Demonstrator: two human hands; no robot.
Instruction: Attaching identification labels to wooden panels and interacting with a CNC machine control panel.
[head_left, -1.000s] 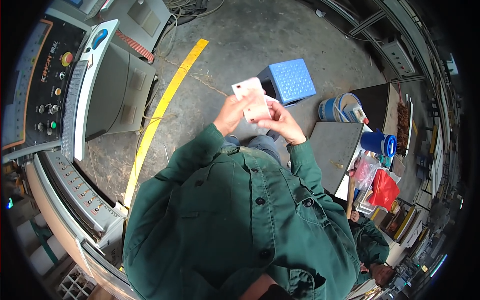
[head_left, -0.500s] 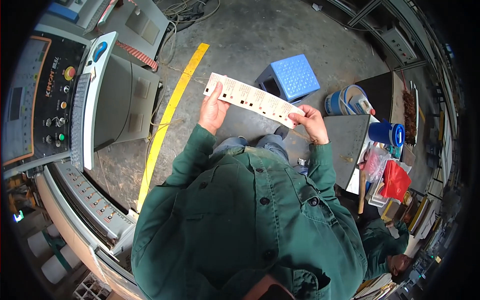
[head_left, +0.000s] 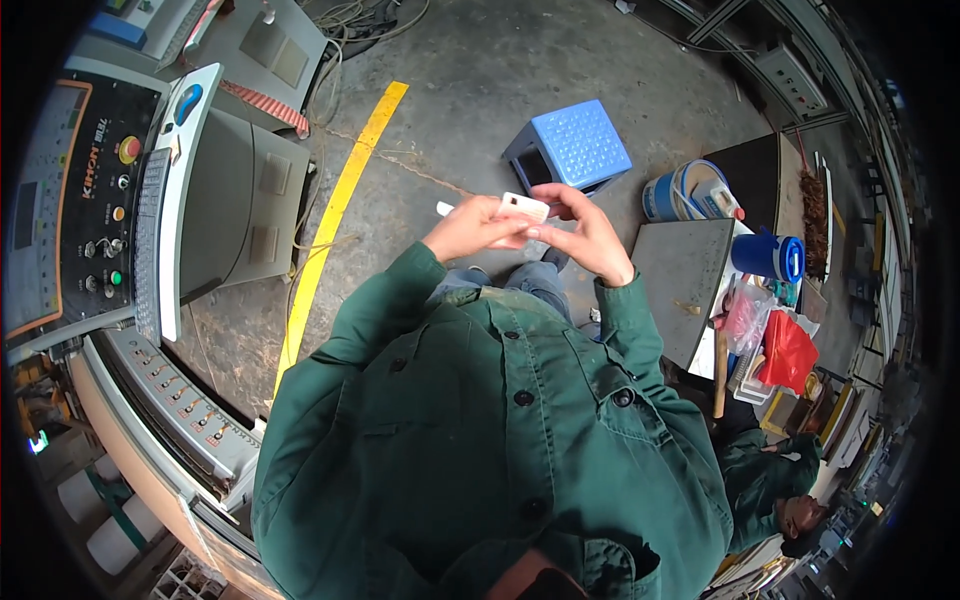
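Observation:
A printed white paper strip (head_left: pixel 523 207) is bent between my two hands in front of my chest. Only a short piece with a dark square shows on top, and a white end sticks out past the left side. My left hand (head_left: pixel 474 229) is closed round it, thumb pointing right. My right hand (head_left: pixel 592 238) grips its right end between thumb and curled fingers. Fingers cover most of the strip, so how it is folded or rolled cannot be made out.
A blue plastic stool (head_left: pixel 575 145) stands ahead on the floor. At left are a control panel (head_left: pixel 110 205) and keyboard (head_left: pixel 152 240). A grey table (head_left: pixel 675 275) at right has a blue cup (head_left: pixel 765 257) and red bag (head_left: pixel 790 352) near it. Another person (head_left: pixel 755 490) is at lower right.
My hands have come together. The strip, stretched flat between them before, is now gathered up small. My view has shifted slightly.

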